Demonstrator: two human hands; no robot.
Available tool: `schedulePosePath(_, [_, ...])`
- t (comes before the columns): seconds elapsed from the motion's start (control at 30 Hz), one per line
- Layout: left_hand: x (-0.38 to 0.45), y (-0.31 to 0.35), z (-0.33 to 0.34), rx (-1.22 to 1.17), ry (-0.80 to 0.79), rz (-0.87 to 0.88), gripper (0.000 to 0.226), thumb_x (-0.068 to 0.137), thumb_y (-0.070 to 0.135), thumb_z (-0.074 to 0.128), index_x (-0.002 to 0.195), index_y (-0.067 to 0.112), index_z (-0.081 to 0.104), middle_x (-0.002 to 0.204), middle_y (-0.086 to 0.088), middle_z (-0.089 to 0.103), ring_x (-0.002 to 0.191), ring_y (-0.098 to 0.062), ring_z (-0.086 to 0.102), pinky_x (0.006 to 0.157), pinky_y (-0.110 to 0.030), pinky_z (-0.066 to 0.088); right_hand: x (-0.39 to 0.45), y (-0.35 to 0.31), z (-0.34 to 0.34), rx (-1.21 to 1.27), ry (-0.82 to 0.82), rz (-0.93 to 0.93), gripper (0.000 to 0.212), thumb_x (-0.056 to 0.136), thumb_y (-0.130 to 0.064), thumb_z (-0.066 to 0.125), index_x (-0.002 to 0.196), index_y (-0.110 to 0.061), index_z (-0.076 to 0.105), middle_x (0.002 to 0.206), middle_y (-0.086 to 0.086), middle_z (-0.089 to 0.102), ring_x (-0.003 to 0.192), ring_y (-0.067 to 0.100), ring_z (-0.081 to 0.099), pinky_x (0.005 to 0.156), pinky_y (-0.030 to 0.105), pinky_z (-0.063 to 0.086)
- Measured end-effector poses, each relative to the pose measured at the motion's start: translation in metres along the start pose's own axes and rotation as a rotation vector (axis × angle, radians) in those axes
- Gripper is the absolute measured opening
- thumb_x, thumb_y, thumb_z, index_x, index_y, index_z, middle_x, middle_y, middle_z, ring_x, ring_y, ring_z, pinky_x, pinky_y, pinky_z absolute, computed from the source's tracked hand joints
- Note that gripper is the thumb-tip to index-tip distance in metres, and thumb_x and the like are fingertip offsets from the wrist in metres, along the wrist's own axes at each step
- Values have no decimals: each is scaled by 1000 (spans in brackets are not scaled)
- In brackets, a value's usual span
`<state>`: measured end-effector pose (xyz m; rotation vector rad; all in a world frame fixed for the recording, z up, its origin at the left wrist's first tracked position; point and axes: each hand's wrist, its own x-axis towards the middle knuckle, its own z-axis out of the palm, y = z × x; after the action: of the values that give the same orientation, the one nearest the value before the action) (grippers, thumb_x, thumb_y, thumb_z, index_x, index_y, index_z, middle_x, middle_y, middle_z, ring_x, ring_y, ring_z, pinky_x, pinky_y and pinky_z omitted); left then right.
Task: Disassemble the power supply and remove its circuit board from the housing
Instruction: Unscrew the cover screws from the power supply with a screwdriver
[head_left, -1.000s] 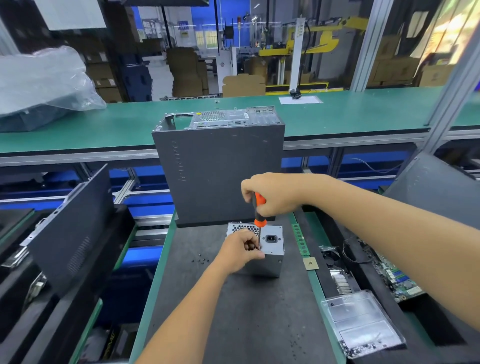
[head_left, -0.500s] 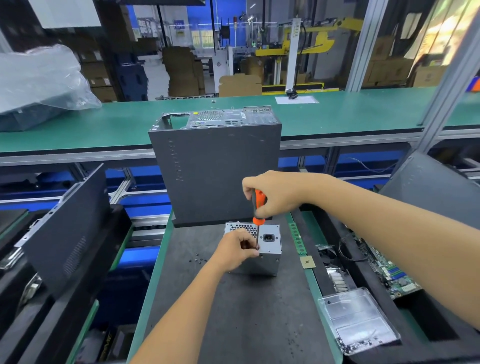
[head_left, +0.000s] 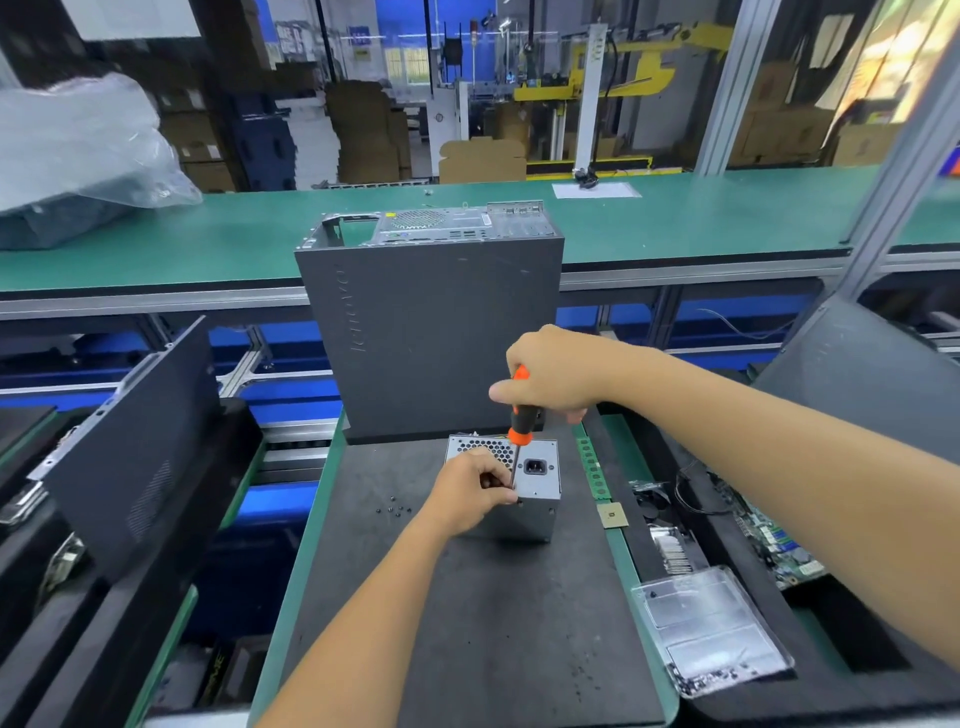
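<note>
Power supply (head_left: 524, 493) upright on bench mat (head_left: 467, 613), just before computer case (head_left: 431, 332). Right hand (head_left: 553, 376) grip closed round screwdriver (head_left: 521, 415); tip hidden. Left hand (head_left: 475, 491) grip curled against housing top edge; contents indiscernible. Circuit board concealed inside.

The power supply (head_left: 524, 493) is bare grey sheet metal with a dull sheen, its top face perforated. The screwdriver (head_left: 521, 415) has a glossy orange-and-black plastic handle. The computer case (head_left: 441, 338) is matt dark grey. The mat (head_left: 467, 623) looks matt black, slightly rough. The tray (head_left: 711, 629) is clear glossy plastic.
</note>
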<state>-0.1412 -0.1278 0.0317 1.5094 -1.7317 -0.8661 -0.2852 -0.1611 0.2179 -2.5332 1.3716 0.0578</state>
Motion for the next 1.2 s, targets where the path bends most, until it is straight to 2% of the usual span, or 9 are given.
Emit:
schedulePosePath(0.1, [0,-3,2,24,-7,-9,18,72,3,77,74,13,63,84,-1,59,67,-8,46,64,-10,38,-2,5,0,51,24,-20,27,86,-34,57,90,-8,60,76,13,71,38,14,59,44,21,41])
schedulePosePath(0.23, [4,-3,6,21,-2,-29,23,77,7,73,70,20,56,81,4,57,64,-7,42,62,-9,36,-4,14,-2,119,145,9,18,79,-33,62,78,-15,60,79,5,66,60,21,61,47,24,40])
schedulePosePath(0.43, [8,1,-20,-204,166,-81,22,80,-1,70,72,17,59,73,-1,63,65,-9,57,66,-20,49,4,19,-11,267,331,40,23,76,-33,60,78,-10,63,67,8,67,46,19,52,42,22,40])
schedulePosePath(0.57, [8,-16,-70,-257,458,-167,18,74,0,74,73,18,71,70,6,68,63,1,59,63,-9,45,19,11,-9,349,122,35,20,76,-28,65,85,-11,61,72,6,67,47,17,58,45,20,45])
schedulePosePath(0.77, [0,-62,-103,-96,385,-245,21,74,4,77,71,24,73,72,13,70,70,-1,63,64,-8,43,46,-20,48,165,-309,11,23,76,-30,63,65,-9,59,55,2,52,51,21,49,47,20,40])
schedulePosePath(0.87, [2,-92,-99,104,383,-328,12,79,6,72,82,17,76,81,7,71,82,-11,64,72,-15,43,58,-19,79,100,-275,14,21,76,-21,61,62,-7,53,59,8,43,52,23,36,45,20,28])
schedulePosePath(0.97, [6,-122,-87,291,318,-364,20,84,-1,61,94,9,76,99,-3,70,95,-19,63,84,-18,43,68,-6,97,268,-229,59,15,75,-16,59,77,-2,57,70,9,45,50,18,32,36,16,23])
schedulePosePath(1.07, [12,-144,-79,364,291,-395,25,85,-2,54,93,7,75,98,-5,68,95,-23,62,86,-22,43,75,7,112,468,-207,129,27,76,-16,60,101,-10,54,80,1,56,49,12,41,41,18,32])
schedulePosePath(1.2, [17,-164,-69,469,254,-423,21,87,2,52,88,7,73,96,-8,63,89,-29,60,82,-33,46,85,16,126,510,-169,134,24,75,-21,62,94,-24,49,86,-3,62,47,6,47,49,24,39])
